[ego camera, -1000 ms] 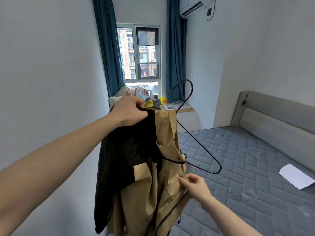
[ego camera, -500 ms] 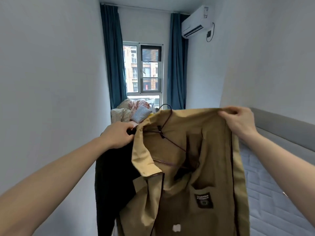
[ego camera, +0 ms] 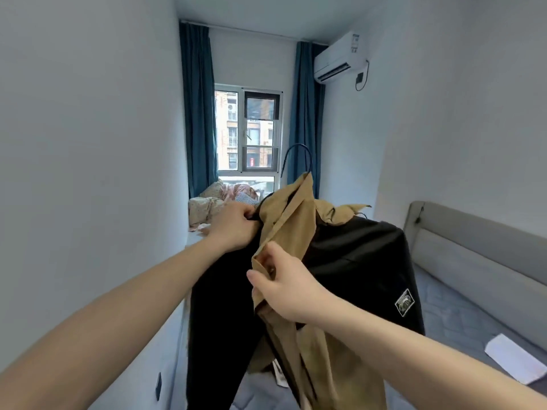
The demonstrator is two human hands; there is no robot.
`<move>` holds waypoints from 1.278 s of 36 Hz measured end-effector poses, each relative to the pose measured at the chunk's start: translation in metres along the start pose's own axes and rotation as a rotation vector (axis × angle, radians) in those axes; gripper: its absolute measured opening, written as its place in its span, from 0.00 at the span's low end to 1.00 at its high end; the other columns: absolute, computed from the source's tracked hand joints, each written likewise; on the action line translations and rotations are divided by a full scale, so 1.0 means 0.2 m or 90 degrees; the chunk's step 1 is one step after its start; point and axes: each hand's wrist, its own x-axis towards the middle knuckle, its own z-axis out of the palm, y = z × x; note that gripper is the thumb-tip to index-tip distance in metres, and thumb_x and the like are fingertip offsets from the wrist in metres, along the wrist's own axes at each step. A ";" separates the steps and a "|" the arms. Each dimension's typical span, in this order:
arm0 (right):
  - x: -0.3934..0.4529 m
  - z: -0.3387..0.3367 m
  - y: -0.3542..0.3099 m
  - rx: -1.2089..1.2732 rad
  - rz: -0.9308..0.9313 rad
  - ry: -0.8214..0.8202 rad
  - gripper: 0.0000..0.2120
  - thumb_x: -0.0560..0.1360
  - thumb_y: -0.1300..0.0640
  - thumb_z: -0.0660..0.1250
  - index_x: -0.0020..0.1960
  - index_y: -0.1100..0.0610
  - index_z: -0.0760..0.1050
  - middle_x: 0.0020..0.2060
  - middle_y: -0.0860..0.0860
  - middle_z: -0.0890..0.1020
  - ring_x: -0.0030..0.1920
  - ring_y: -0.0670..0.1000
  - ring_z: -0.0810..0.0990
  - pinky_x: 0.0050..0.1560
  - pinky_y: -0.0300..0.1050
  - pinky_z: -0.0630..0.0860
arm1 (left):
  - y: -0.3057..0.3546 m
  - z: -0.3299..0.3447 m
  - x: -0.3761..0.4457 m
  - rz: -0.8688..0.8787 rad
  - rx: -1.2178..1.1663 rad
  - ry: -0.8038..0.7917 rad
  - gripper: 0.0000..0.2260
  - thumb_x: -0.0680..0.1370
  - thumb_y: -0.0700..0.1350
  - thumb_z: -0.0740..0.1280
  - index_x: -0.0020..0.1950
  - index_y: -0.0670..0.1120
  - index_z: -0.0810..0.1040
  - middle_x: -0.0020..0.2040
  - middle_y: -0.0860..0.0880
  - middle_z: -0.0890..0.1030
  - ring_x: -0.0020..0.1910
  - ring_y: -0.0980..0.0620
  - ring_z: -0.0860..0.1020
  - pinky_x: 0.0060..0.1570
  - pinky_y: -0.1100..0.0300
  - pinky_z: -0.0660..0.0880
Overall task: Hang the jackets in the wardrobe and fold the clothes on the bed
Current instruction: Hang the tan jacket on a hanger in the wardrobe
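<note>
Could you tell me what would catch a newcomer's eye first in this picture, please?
The tan and black jacket fills the centre, held up by both hands: the left hand grips its shoulder, the right hand pinches the tan front edge. A black hanger hook pokes above the collar, before the window with blue curtains.

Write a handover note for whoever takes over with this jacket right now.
Left hand: grips the shoulder end of the thin black wire hanger and the tan-and-black jacket there.
Right hand: pinches the jacket's tan front edge.
The jacket is held up in the air beside the grey quilted mattress; the hook pokes out above the collar.
Done: hanger appears to sit inside the jacket.
Left: straighten it, hang it in the wardrobe, which is out of view, then fold the clothes heaped by the window.
</note>
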 end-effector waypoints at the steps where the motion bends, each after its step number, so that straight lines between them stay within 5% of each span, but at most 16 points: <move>1: 0.01 -0.02 0.02 0.007 0.023 -0.027 0.11 0.78 0.44 0.69 0.51 0.48 0.70 0.45 0.47 0.82 0.43 0.47 0.83 0.51 0.55 0.82 | 0.00 0.00 0.00 0.002 0.002 0.002 0.12 0.71 0.44 0.67 0.31 0.45 0.67 0.31 0.45 0.73 0.33 0.47 0.69 0.37 0.53 0.67; 5: -0.05 -0.15 0.10 -0.034 0.039 -0.061 0.25 0.70 0.33 0.72 0.61 0.42 0.70 0.54 0.41 0.82 0.43 0.44 0.85 0.48 0.50 0.85 | -0.03 -0.02 -0.01 -0.010 0.017 0.015 0.11 0.73 0.44 0.68 0.35 0.42 0.70 0.35 0.42 0.78 0.35 0.46 0.72 0.38 0.52 0.70; 9: -0.12 -0.32 0.16 -0.021 0.021 0.040 0.19 0.69 0.34 0.74 0.56 0.40 0.75 0.49 0.37 0.84 0.34 0.47 0.85 0.33 0.41 0.81 | -0.09 -0.05 -0.03 -0.010 0.036 0.034 0.12 0.72 0.44 0.68 0.33 0.43 0.68 0.33 0.44 0.76 0.34 0.48 0.70 0.35 0.55 0.66; 12: -0.14 -0.45 0.25 -0.067 0.019 0.156 0.17 0.70 0.38 0.74 0.55 0.39 0.76 0.46 0.38 0.84 0.37 0.42 0.84 0.41 0.38 0.76 | -0.13 -0.05 -0.04 -0.008 0.038 0.046 0.13 0.71 0.43 0.68 0.32 0.44 0.65 0.30 0.47 0.72 0.31 0.51 0.67 0.33 0.56 0.63; 15: -0.14 -0.55 0.38 -0.150 0.045 0.242 0.18 0.73 0.45 0.74 0.60 0.42 0.74 0.51 0.40 0.82 0.46 0.42 0.82 0.50 0.45 0.79 | -0.15 -0.04 -0.04 0.004 0.040 0.044 0.16 0.70 0.42 0.68 0.31 0.47 0.61 0.27 0.52 0.66 0.30 0.51 0.64 0.32 0.57 0.60; 18: -0.15 -0.61 0.51 -0.234 0.104 0.203 0.22 0.76 0.44 0.71 0.68 0.46 0.72 0.62 0.42 0.78 0.59 0.45 0.77 0.60 0.46 0.75 | -0.17 -0.03 -0.04 -0.008 0.047 0.020 0.13 0.69 0.42 0.68 0.32 0.47 0.63 0.29 0.51 0.69 0.32 0.50 0.66 0.35 0.56 0.63; 21: -0.17 -0.59 0.60 -0.268 0.137 0.136 0.21 0.79 0.44 0.68 0.69 0.49 0.74 0.62 0.44 0.80 0.63 0.46 0.77 0.60 0.42 0.71 | -0.18 0.00 -0.05 -0.011 0.048 -0.001 0.11 0.68 0.44 0.67 0.32 0.47 0.64 0.30 0.51 0.71 0.33 0.49 0.68 0.36 0.55 0.65; 25: -0.19 -0.56 0.68 -0.248 0.155 0.129 0.05 0.82 0.46 0.64 0.54 0.45 0.78 0.46 0.36 0.81 0.48 0.39 0.79 0.47 0.34 0.70 | -0.18 0.03 -0.07 0.001 0.057 -0.023 0.11 0.67 0.47 0.66 0.31 0.50 0.64 0.27 0.53 0.69 0.31 0.51 0.67 0.34 0.55 0.63; 28: -0.20 -0.53 0.72 -0.216 0.145 0.130 0.18 0.84 0.49 0.61 0.35 0.47 0.68 0.27 0.38 0.73 0.31 0.40 0.71 0.33 0.36 0.65 | -0.18 0.07 -0.08 0.014 0.079 -0.021 0.15 0.69 0.46 0.69 0.32 0.48 0.62 0.28 0.52 0.68 0.32 0.54 0.65 0.34 0.56 0.61; 33: -0.28 -0.53 0.77 -0.064 0.149 0.123 0.17 0.84 0.50 0.61 0.41 0.59 0.74 0.29 0.45 0.71 0.31 0.44 0.68 0.33 0.39 0.62 | -0.14 0.15 -0.08 0.013 0.026 -0.005 0.19 0.69 0.47 0.74 0.28 0.51 0.63 0.26 0.55 0.69 0.31 0.54 0.65 0.32 0.57 0.60; 39: -0.45 -0.56 0.86 -0.005 0.168 0.236 0.16 0.83 0.52 0.64 0.36 0.50 0.74 0.27 0.43 0.72 0.29 0.41 0.68 0.32 0.35 0.64 | -0.04 0.31 -0.09 0.053 0.035 -0.085 0.12 0.70 0.49 0.75 0.36 0.51 0.73 0.38 0.53 0.78 0.40 0.50 0.76 0.39 0.54 0.72; 46: -0.77 -0.72 0.98 -0.034 0.246 0.342 0.13 0.81 0.52 0.66 0.37 0.50 0.76 0.29 0.45 0.78 0.32 0.41 0.74 0.38 0.46 0.69 | 0.21 0.61 -0.16 0.173 -0.038 -0.162 0.12 0.70 0.42 0.71 0.49 0.56 0.76 0.49 0.57 0.79 0.52 0.56 0.77 0.51 0.57 0.75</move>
